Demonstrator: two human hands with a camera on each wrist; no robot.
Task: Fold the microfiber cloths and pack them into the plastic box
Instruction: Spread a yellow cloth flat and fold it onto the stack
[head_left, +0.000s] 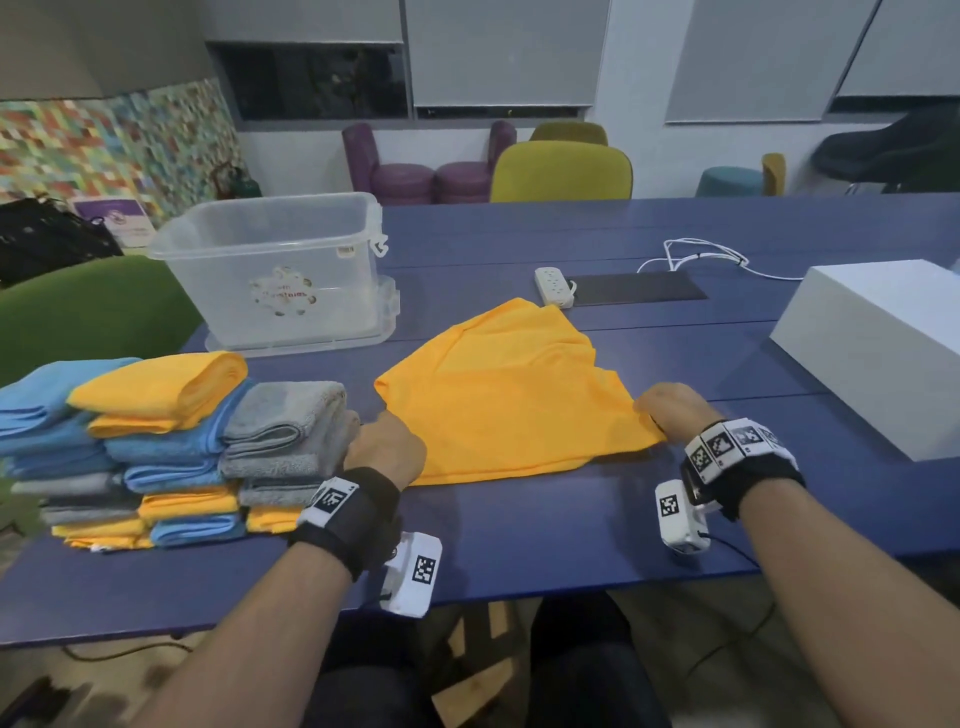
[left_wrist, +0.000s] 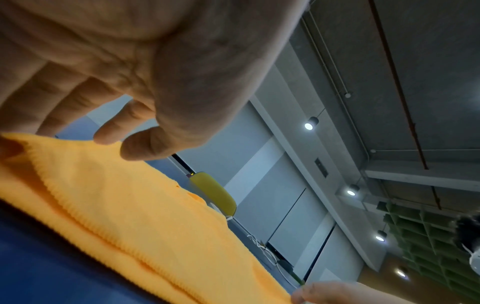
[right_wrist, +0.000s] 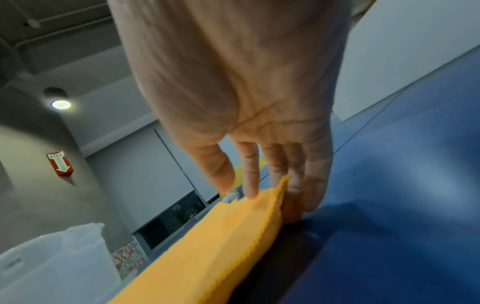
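Observation:
A yellow microfiber cloth lies partly spread and rumpled on the blue table. My left hand grips its near left corner, with the thumb over the cloth and the fingers behind its edge. My right hand pinches the near right corner; the cloth's corner stands up between the fingers. The clear plastic box stands open and looks empty at the back left. A pile of folded blue, yellow and grey cloths lies left of my left hand.
A large white box stands on the table at the right. Behind the cloth lie a white power strip, a black mat and a white cable. A green chair is at the left, more chairs beyond the table.

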